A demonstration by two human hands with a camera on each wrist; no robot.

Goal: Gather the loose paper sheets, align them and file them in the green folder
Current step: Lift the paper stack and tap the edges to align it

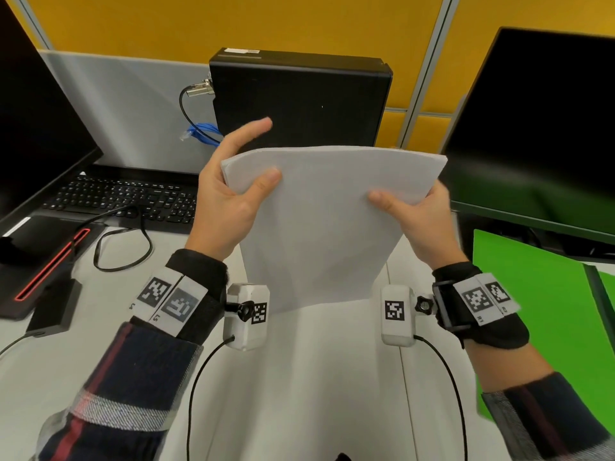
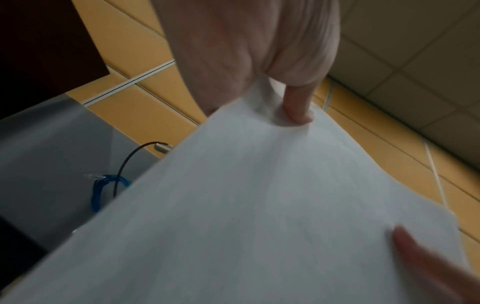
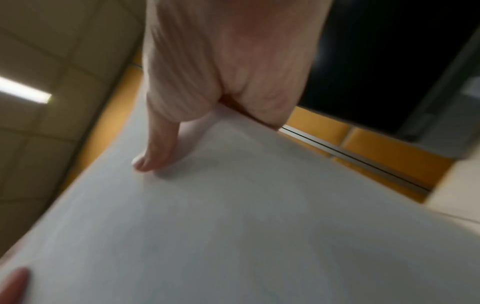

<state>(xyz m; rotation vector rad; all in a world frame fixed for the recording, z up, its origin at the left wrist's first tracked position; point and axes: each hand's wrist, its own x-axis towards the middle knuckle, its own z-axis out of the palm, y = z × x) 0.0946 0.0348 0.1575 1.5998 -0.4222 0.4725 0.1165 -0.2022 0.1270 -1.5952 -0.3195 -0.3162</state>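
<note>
Both hands hold the stack of white paper sheets [image 1: 319, 224] up above the white desk [image 1: 299, 377]. The left hand [image 1: 229, 197] pinches one side, the right hand [image 1: 419, 221] the other. The flat green folder [image 1: 532, 311] lies on the desk to the right.

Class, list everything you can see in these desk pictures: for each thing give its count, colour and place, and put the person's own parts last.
paper sheets: one stack, white, held upright over the desk
green folder: one, on the desk at right
desk: one, white
monitors: two, black, left and right
computer case: one, black, standing behind the sheets
keyboard: one, black, at left
blue cable: one, beside the case
wall panels: yellow, behind
left hand: grip on the stack's left edge
right hand: grip on its right edge
</note>
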